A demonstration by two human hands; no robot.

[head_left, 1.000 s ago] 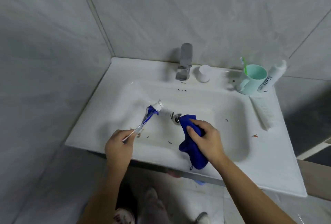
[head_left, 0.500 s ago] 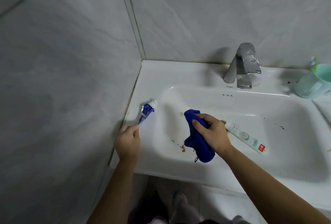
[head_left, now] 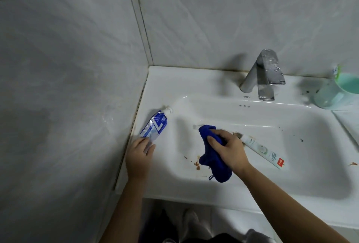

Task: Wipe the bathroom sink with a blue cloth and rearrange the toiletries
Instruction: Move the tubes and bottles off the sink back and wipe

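Grey-tiled walls meet at a corner that encloses a white sink [head_left: 194,83]. Left hand [head_left: 140,155] pinches the crimped tail of the blue tube [head_left: 155,125], which lies on the sink's narrow left rim, just beside the wall, with its cap towards the back corner. Right hand [head_left: 230,151] is clenched round the bunched cloth [head_left: 212,162], which is pressed to the basin floor near its left slope. Brown stains [head_left: 197,163] show just left of the cloth. White tube [head_left: 263,150] lies in the basin, its cap end by the drain and partly hidden behind the right hand. Cup [head_left: 338,95] with a toothbrush [head_left: 337,70] stands on the back rim, right of the tap [head_left: 262,73].

Probable hazards:
1. The rim under the blue tube is narrow and borders the basin's slope. Let go crooked or on a wet patch, the tube may slide into the basin.
2. The white tube sits in the wiping path. A stroke to the right would likely shove it or drag brown residue over it.
3. A bunched cloth offers little flat face and may smear the stains rather than lift them.
4. Dark specks [head_left: 300,140] at the basin's right lie well apart from the cloth and could be missed.
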